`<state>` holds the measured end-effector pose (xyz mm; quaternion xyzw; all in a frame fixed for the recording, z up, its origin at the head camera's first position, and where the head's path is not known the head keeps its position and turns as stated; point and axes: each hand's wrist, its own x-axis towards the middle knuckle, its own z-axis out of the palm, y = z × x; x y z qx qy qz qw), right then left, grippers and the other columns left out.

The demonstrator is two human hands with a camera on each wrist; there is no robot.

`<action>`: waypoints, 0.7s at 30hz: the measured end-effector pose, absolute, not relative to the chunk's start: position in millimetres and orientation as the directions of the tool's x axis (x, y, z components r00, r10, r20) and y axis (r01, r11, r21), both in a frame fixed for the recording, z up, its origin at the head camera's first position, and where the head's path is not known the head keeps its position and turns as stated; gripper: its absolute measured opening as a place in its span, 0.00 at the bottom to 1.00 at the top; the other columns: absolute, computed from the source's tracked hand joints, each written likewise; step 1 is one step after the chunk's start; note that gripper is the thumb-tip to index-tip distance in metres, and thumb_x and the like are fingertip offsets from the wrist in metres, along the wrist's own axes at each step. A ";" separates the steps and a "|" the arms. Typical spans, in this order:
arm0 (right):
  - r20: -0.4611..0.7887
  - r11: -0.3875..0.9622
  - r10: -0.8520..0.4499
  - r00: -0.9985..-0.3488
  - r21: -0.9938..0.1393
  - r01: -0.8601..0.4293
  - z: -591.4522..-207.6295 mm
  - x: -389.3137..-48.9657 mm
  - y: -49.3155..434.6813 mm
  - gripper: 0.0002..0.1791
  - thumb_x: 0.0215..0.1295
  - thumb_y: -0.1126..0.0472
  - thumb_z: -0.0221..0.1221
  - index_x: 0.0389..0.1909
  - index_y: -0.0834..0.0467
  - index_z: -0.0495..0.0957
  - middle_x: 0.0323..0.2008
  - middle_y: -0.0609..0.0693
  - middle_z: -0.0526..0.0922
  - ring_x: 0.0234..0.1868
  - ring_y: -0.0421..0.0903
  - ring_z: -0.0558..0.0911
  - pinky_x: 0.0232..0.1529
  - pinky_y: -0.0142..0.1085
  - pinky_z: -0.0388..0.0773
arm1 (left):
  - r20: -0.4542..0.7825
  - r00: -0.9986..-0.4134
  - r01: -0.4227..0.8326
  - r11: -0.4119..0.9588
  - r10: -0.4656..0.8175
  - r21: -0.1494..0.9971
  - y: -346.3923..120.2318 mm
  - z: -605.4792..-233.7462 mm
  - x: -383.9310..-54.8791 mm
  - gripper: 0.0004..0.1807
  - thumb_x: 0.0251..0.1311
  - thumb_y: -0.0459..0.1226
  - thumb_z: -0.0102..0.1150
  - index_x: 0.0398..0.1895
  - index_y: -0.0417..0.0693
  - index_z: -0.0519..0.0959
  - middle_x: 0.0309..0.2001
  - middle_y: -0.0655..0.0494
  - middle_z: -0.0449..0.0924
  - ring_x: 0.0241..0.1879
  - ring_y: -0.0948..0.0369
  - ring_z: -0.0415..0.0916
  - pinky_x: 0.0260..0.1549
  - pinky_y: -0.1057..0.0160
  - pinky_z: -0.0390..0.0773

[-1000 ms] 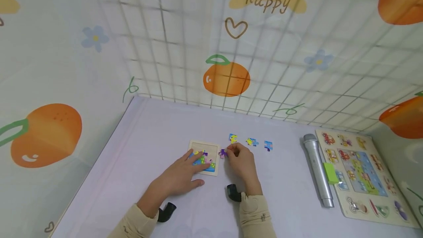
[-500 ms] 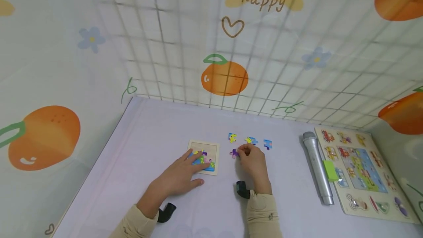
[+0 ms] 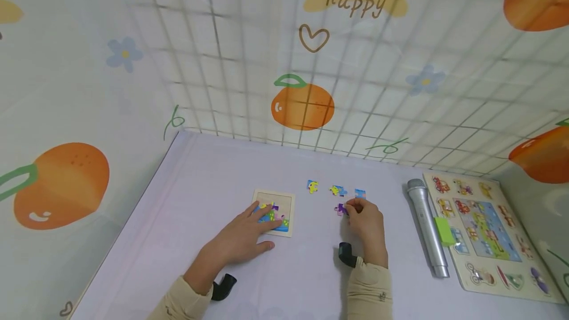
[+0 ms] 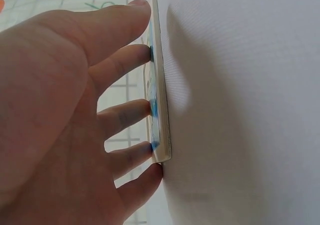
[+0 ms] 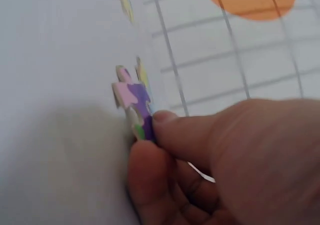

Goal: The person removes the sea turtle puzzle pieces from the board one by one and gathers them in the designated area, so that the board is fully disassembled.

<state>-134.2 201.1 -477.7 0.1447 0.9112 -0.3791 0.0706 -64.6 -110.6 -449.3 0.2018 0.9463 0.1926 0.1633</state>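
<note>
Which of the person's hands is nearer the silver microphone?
Right. The right hand pinches a purple puzzle piece left of the microphone; the left hand is farther left, touching the puzzle tray.

purple-pink piece (image 3: 341, 209): pinched, tilt unclear | framed puzzle (image 3: 274, 197): flat, partly filled

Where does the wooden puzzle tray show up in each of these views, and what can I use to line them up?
Head: the puzzle tray is below centre, slightly left, partly covered by the left hand.
Left wrist: the puzzle tray is a near edge-on strip around the middle, fingertips against it.
Right wrist: not in it.
Shared landmark: the gridded wall shows in all three.
</note>
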 end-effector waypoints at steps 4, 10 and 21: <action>-0.239 0.663 0.246 -0.939 -0.666 0.343 -475.3 -131.4 213.9 0.12 0.74 0.58 0.58 0.49 0.61 0.82 0.37 0.56 0.83 0.30 0.45 0.81 0.31 0.32 0.72 | -0.241 -0.866 0.314 0.850 0.439 0.422 -110.1 -450.5 -65.9 0.29 0.69 0.53 0.60 0.73 0.64 0.72 0.81 0.51 0.56 0.81 0.39 0.43 0.77 0.39 0.56; -0.188 0.675 0.300 -0.935 -0.651 0.347 -474.0 -127.8 227.1 0.12 0.73 0.57 0.59 0.48 0.61 0.84 0.34 0.55 0.84 0.33 0.49 0.81 0.32 0.33 0.69 | -0.236 -0.869 0.311 0.851 0.435 0.423 -110.4 -452.1 -66.0 0.29 0.69 0.53 0.61 0.73 0.64 0.72 0.81 0.52 0.56 0.81 0.40 0.43 0.77 0.39 0.56; -0.179 0.653 0.364 -0.914 -0.650 0.388 -473.2 -127.3 228.4 0.12 0.73 0.58 0.59 0.47 0.60 0.84 0.38 0.57 0.85 0.39 0.53 0.78 0.33 0.35 0.68 | -0.235 -0.869 0.316 0.853 0.436 0.415 -110.5 -454.6 -66.2 0.29 0.69 0.53 0.60 0.73 0.65 0.72 0.81 0.52 0.56 0.82 0.40 0.43 0.77 0.41 0.55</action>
